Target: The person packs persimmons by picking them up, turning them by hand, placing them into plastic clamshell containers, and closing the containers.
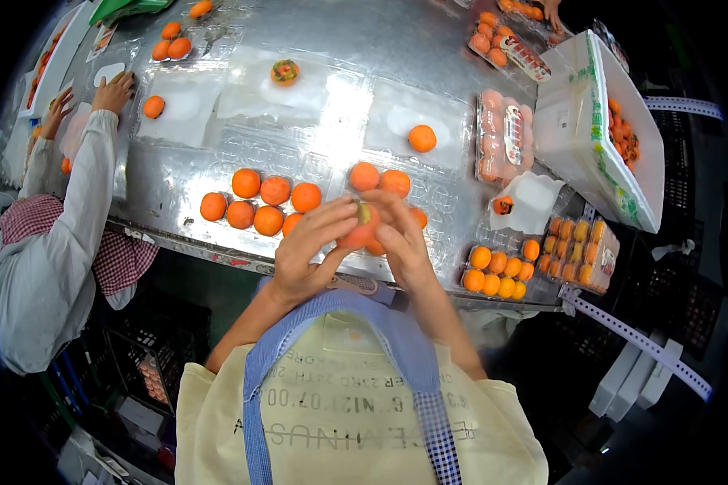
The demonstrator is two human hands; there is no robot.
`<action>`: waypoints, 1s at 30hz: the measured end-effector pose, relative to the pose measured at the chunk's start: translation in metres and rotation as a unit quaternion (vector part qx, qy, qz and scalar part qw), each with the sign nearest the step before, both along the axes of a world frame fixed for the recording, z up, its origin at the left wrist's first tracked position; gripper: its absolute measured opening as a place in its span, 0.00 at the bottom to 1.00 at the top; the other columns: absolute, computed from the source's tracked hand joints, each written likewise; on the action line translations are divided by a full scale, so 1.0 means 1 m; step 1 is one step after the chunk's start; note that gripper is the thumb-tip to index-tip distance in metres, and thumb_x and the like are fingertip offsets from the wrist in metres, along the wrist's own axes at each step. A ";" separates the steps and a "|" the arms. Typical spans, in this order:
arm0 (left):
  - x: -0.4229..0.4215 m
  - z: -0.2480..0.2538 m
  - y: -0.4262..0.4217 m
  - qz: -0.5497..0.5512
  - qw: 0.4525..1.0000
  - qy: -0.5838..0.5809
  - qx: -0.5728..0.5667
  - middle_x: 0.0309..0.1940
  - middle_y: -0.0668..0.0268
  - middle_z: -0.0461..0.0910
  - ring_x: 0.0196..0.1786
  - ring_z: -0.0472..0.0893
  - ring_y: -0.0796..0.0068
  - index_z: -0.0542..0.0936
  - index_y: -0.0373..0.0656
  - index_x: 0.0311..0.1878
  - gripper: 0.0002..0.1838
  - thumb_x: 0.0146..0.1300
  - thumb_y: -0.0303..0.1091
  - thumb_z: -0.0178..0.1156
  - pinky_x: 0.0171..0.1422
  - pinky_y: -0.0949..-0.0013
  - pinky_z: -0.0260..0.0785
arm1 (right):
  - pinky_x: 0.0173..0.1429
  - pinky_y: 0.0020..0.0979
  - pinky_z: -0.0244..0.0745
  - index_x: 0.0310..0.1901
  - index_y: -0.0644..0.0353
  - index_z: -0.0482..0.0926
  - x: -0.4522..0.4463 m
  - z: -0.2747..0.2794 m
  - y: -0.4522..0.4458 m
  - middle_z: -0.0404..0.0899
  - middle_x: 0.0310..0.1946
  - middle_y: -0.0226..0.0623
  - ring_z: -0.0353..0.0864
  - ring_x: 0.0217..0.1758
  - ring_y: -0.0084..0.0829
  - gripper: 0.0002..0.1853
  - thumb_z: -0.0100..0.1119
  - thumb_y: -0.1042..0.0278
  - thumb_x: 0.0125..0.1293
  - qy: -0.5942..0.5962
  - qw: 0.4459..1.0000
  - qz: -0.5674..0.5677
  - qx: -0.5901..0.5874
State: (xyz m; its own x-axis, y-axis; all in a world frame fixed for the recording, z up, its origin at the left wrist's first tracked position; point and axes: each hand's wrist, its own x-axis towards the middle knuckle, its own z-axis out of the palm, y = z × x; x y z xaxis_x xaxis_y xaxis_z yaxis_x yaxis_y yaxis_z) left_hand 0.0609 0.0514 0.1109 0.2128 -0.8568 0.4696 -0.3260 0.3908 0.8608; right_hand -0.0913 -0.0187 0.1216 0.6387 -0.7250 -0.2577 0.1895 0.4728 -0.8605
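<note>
An orange-red fruit with a greenish top (359, 229) is held between my two hands above the near edge of the metal table. My left hand (314, 245) curls round its left side, and my right hand (399, 238) holds its right side. Just left of them, a clear plastic tray holds several orange fruits (268, 220) in rows. Behind and beneath my hands, another clear tray carries more fruits (395, 183), partly hidden by my fingers.
Single fruits (421, 138) lie on clear sheets farther back. Filled packs (503, 137) and a white foam box (575, 121) stand right. Near the right edge is an open tray of fruits (498, 272). At left, a co-worker's sleeved arms (91, 170) reach over the table.
</note>
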 end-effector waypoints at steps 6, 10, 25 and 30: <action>0.003 -0.002 0.000 -0.007 0.999 -0.026 0.024 0.55 0.54 0.73 0.59 0.74 0.56 0.75 0.36 0.53 0.27 0.46 0.20 0.69 0.61 0.62 0.69 | 0.60 0.32 0.68 0.59 0.64 0.61 -0.001 0.000 0.002 0.71 0.53 0.43 0.72 0.57 0.30 0.28 0.62 0.73 0.59 -0.008 1.000 -0.015 0.016; -0.001 -0.006 0.001 -0.028 0.985 0.136 0.105 0.61 0.56 0.66 0.63 0.70 0.61 0.67 0.37 0.61 0.37 0.44 0.21 0.71 0.64 0.62 0.66 | 0.59 0.32 0.70 0.59 0.62 0.60 0.001 -0.001 0.004 0.70 0.53 0.43 0.73 0.56 0.32 0.32 0.66 0.76 0.55 0.013 0.995 -0.047 -0.082; -0.001 -0.015 0.005 -0.065 0.964 0.226 0.127 0.56 0.57 0.72 0.56 0.76 0.68 0.71 0.37 0.59 0.31 0.49 0.20 0.68 0.58 0.66 0.71 | 0.51 0.32 0.73 0.59 0.63 0.61 0.000 -0.003 0.005 0.67 0.54 0.43 0.75 0.51 0.32 0.35 0.70 0.74 0.51 0.023 0.980 -0.048 -0.191; 0.001 -0.011 0.005 -0.133 0.912 0.347 0.173 0.57 0.59 0.71 0.56 0.76 0.68 0.68 0.38 0.61 0.33 0.50 0.19 0.67 0.59 0.66 0.71 | 0.51 0.33 0.72 0.57 0.62 0.65 -0.002 -0.001 0.008 0.70 0.52 0.42 0.75 0.52 0.33 0.33 0.70 0.75 0.50 0.036 0.972 -0.060 -0.225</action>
